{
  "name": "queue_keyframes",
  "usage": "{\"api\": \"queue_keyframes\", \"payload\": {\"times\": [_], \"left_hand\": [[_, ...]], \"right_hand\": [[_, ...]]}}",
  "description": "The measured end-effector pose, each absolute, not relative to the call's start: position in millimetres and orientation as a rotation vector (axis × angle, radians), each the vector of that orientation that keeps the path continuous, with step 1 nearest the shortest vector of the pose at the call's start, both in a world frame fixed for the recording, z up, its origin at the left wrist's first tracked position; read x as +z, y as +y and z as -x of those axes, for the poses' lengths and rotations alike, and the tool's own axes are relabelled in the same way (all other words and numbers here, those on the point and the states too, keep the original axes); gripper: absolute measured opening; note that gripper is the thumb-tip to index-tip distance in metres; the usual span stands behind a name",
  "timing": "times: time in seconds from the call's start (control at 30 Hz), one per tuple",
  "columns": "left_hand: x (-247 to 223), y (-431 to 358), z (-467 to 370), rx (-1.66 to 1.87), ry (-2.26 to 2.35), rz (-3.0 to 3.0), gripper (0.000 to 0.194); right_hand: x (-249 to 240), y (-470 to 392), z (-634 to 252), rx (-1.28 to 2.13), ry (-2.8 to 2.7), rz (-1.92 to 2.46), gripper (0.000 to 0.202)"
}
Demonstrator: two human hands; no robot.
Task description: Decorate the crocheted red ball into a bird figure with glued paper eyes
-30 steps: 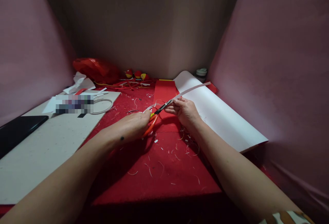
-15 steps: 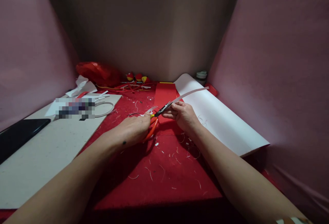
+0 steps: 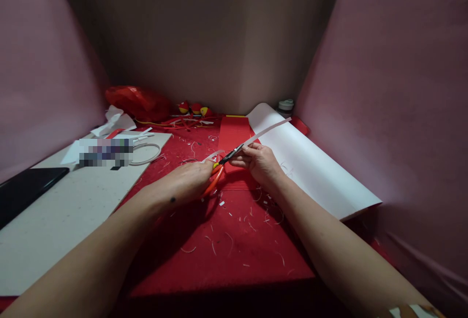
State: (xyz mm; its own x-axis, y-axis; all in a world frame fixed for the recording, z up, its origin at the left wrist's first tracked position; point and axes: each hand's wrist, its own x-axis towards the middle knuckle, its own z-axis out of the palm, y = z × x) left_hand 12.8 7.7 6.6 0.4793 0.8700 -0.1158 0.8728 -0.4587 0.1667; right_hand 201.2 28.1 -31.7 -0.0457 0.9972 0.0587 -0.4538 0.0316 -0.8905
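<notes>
My left hand (image 3: 195,177) is closed around the handles of a pair of scissors (image 3: 216,179) with orange grips and dark blades. Its blades point up and to the right, at a narrow white paper strip (image 3: 266,130). Between finger and thumb, my right hand (image 3: 261,162) pinches that strip beside the blade tips, and the strip's free end sticks out toward the upper right. Another length of white strip (image 3: 213,155) shows left of the blades; whether it joins the held one I cannot tell. Beneath both hands lies a red ridged sheet (image 3: 236,133).
Thin white offcuts (image 3: 212,245) litter the red cloth (image 3: 219,269). To the right lies a large curled white sheet (image 3: 310,167). On the left a grey board (image 3: 73,225) carries a black device (image 3: 29,191) and a cable loop (image 3: 146,155). A red bag (image 3: 139,103) sits behind.
The scissor blades have closed slightly, and the strip's free end has moved a little left and up. More of the strip shows left of the blades. Both hands stay nearly in place.
</notes>
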Motion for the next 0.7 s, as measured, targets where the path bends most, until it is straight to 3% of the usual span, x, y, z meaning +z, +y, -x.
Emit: {"api": "queue_keyframes", "payload": {"times": [0.7], "left_hand": [[0.0,10.3,-12.2,-0.074,1.483,-2.555,0.041]], "right_hand": [[-25.5,25.7,-200.4,1.408,-0.913,0.798,0.014]]}}
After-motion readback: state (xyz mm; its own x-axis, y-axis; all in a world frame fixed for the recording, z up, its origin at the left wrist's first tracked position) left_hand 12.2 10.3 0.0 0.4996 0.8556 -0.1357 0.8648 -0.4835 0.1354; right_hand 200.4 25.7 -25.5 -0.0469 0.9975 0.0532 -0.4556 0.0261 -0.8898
